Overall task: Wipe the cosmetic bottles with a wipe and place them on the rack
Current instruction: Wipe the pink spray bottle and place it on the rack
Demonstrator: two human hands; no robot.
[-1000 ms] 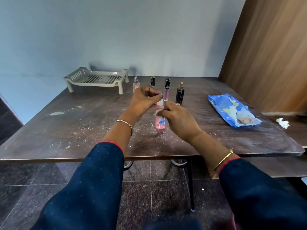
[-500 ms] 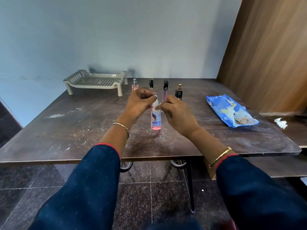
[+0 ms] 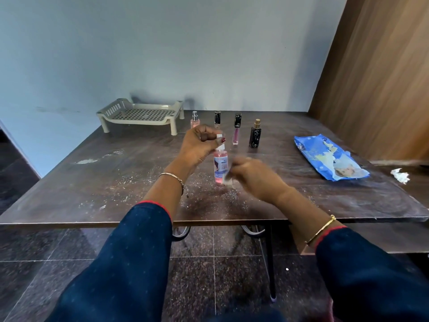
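Both arms extend forward, sleeves [image 3: 130, 252] dark blue with red cuffs, a thin bangle [image 3: 173, 176] at each wrist. Left hand [image 3: 200, 145] — raised, fingers curled — pinches the white cap of the pink bottle [image 3: 220, 164]. Right hand [image 3: 254, 176], lower and motion-blurred, grips a white wipe [image 3: 228, 181] against the bottle's base. The forearms converge toward the middle, wrists well apart.
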